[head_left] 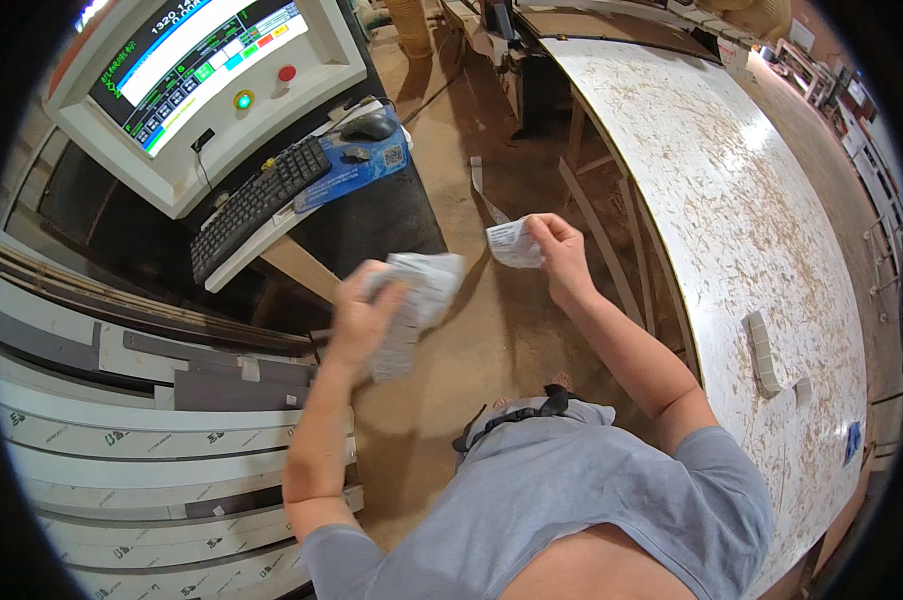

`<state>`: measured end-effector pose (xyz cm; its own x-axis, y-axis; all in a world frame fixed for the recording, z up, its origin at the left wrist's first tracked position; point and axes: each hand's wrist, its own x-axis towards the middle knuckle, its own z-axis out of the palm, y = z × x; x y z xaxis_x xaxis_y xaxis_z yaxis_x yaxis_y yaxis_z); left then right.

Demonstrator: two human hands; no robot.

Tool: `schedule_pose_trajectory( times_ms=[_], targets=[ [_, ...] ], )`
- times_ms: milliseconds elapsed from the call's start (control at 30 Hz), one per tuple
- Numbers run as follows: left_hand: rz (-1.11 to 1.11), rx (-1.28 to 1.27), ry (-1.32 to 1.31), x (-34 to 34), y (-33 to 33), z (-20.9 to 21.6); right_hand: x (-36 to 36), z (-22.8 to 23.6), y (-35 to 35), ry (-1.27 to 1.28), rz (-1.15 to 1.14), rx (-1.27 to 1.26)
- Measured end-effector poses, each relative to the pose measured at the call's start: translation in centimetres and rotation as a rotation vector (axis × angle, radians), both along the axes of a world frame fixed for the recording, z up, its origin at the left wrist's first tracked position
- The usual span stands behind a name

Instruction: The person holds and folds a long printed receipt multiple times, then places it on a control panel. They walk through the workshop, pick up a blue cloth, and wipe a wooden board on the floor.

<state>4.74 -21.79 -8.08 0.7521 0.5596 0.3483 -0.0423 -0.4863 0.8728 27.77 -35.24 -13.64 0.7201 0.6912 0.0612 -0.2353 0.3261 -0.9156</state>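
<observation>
L hand (363, 312), half-curled, grips white papers (429, 275) (blurred); R hand (559, 255), nearly closed, pinches white slip (512, 245) by edge, prob. so most of it's uncovered. Papers & slip both over floor (451, 350), btwn keyboard (266, 200) & white-topped table (671, 130).

Workshop: machine console (216, 95), stacked boards (141, 490)
</observation>
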Motion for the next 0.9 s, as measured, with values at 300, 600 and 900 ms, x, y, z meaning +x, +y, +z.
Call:
schedule_pose_trajectory(
  times_ms=[300, 600, 900],
  targets=[
    [0.072, -0.124, -0.188, 4.9, -3.5, -0.9, -6.9, 4.6, -0.9, 0.071, 0.226, 0.091],
    [-0.213, -0.408, -0.125, 2.1, -2.7, 0.4, -7.3, 4.1, -1.5, -0.04, 0.327, 0.228],
    [-0.02, -0.541, -0.548, -5.7, -1.6, 10.4, -5.1, -3.2, 2.8, -1.193, 0.424, -0.027]
  ],
)
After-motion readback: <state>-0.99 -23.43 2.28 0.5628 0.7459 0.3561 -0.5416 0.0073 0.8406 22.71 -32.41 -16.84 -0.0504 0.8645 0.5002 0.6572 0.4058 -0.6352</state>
